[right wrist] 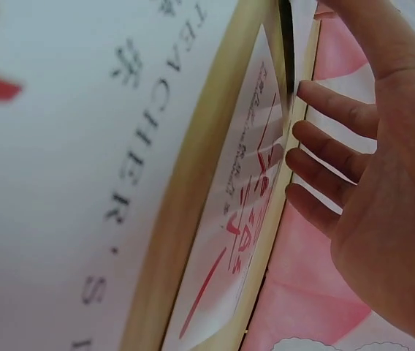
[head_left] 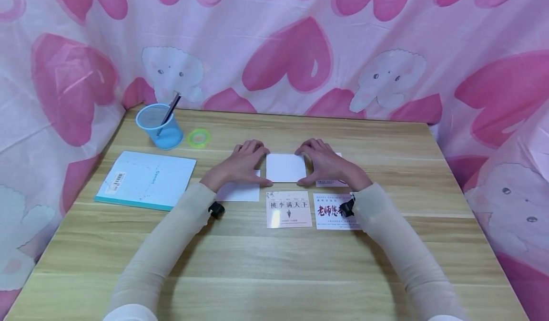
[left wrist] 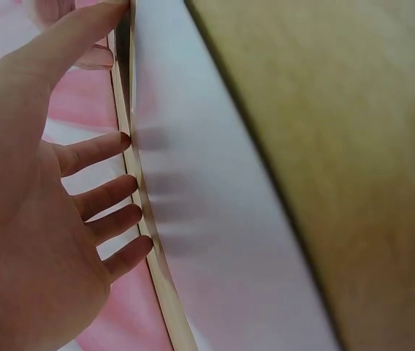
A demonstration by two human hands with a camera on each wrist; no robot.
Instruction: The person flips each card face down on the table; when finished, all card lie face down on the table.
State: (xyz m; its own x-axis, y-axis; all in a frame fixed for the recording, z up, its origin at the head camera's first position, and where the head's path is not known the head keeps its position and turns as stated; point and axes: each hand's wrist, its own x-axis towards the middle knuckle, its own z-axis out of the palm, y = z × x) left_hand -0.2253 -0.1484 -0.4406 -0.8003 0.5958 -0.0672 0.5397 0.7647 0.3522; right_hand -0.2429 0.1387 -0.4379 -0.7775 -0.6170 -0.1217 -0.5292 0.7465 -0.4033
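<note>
A blank white card [head_left: 286, 168] lies between my two hands at the middle of the table, its corners at my fingertips. My left hand [head_left: 240, 164] holds its left side, thumb at the near corner and index finger at the far one. On the other side, my right hand [head_left: 328, 163] holds it the same way. Another white card [head_left: 240, 191] lies partly under the left hand. Beneath the right hand, a card with red writing [right wrist: 237, 227] is partly covered. Nearer me lie a cream card with Chinese characters [head_left: 289, 220] and a "Happy Teacher" card [head_left: 334, 222], overlapped by the right wrist.
At left lies a pale blue notebook [head_left: 150, 178] with a barcode sticker. Behind it stand a blue pen cup [head_left: 167, 135] with pens in it and a roll of yellow-green tape [head_left: 190, 139]. Pink heart-patterned cloth [head_left: 287, 58] hangs behind the wooden table [head_left: 274, 273].
</note>
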